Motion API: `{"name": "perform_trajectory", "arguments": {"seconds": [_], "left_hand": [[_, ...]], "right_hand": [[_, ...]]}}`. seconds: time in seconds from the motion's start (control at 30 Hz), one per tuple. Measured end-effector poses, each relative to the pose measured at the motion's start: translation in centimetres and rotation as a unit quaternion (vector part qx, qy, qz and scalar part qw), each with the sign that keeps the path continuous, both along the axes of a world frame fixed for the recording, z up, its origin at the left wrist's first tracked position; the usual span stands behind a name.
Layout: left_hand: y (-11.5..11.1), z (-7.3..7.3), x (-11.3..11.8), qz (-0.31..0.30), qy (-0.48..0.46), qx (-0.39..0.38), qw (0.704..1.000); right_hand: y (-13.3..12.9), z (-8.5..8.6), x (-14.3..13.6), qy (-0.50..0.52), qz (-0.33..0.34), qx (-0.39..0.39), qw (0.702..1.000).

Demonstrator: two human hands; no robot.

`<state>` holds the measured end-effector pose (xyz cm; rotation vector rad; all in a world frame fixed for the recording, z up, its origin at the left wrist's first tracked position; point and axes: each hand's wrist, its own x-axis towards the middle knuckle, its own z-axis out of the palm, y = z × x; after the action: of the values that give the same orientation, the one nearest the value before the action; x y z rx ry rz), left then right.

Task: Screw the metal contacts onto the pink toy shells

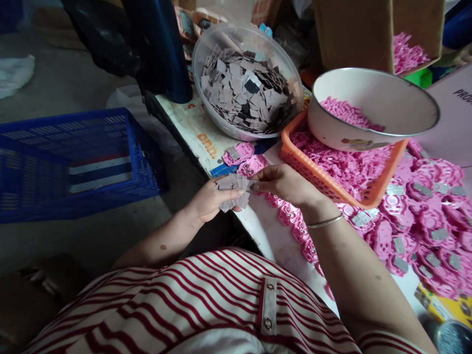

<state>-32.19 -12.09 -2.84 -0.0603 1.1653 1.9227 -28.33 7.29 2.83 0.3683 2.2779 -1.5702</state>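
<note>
My left hand (pixel 211 200) holds a fanned bunch of thin grey plates (pixel 233 189), with its thumb across them. My right hand (pixel 282 183) is closed at the right edge of the bunch, its thumb and forefinger pinching one grey plate. Just beyond the hands, two pink plastic parts (pixel 252 165) lie near the table's edge, one with a grey plate on it. From beneath my right hand, a row of pink parts with small metal pieces (pixel 299 231) runs toward me.
A clear bowl of grey plates (pixel 201 91) stands behind my hands. To the right, a white enamel bowl (pixel 401 110) rests on an orange basket (pixel 326 184) of small pink pieces. Pink parts (pixel 435 216) are heaped at far right. A blue crate (pixel 147 162) sits at left.
</note>
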Motion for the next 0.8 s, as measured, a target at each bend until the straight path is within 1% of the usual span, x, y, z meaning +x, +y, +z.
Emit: {"name": "perform_trajectory", "arguments": {"seconds": [0.07,0.17,0.23,0.37,0.53,0.67,0.8], "left_hand": [[0.0,-0.1,-0.1,0.016,-0.016,-0.002,1.0],[-0.2,-0.5,-0.3,0.032,-0.024,0.006,0.999],[-0.2,-0.6,-0.4,0.033,-0.026,0.013,0.999],[-0.3,-0.8,-0.5,0.032,-0.028,0.018,0.999],[-0.2,-0.8,-0.4,0.034,-0.028,0.016,0.999],[-0.1,-0.8,-0.3,0.033,-0.031,0.014,0.999],[-0.1,-0.7,-0.4,0.034,-0.032,0.009,0.999]], "right_hand": [[0.4,-0.3,-0.4,0.02,-0.041,0.059,0.997],[0.4,-1.2,-1.1,0.06,-0.113,0.124,0.984],[0.1,-1.9,-1.7,0.072,-0.134,0.157,0.976],[-0.8,-3.0,-2.4,0.07,-0.136,0.191,0.97],[-1.6,-3.5,-2.7,0.056,-0.12,0.227,0.965],[-2.0,-3.5,-2.5,0.052,-0.11,0.272,0.954],[-2.0,-2.6,-2.0,0.072,-0.116,0.325,0.936]]}}
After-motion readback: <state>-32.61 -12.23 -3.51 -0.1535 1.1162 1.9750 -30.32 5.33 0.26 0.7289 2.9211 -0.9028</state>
